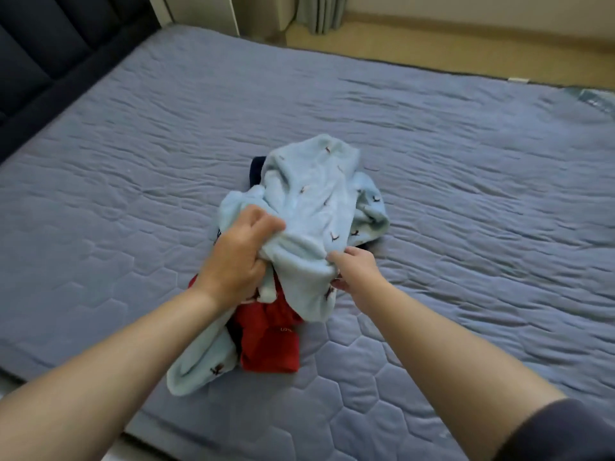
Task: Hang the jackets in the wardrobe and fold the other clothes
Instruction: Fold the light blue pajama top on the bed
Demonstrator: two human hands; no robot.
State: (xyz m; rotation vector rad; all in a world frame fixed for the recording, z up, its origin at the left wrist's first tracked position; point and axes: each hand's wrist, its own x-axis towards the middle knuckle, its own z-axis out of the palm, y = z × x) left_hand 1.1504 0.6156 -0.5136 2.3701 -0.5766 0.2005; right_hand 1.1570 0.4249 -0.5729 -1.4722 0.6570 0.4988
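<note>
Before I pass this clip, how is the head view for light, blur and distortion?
Head view: soft, even light, no hard shadows or glare; wide-angle bending curves the far edge of the quilted bed cover; the middle is fairly sharp, with left hand and right hand gripping the light blue fleece garment; the cover's far right smears into blur.

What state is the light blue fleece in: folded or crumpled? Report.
Crumpled: the fleece is bunched, gripped by the left hand and right hand.

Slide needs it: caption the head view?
Left hand and right hand grip a blue fleece over a red garment on the bed.
</note>
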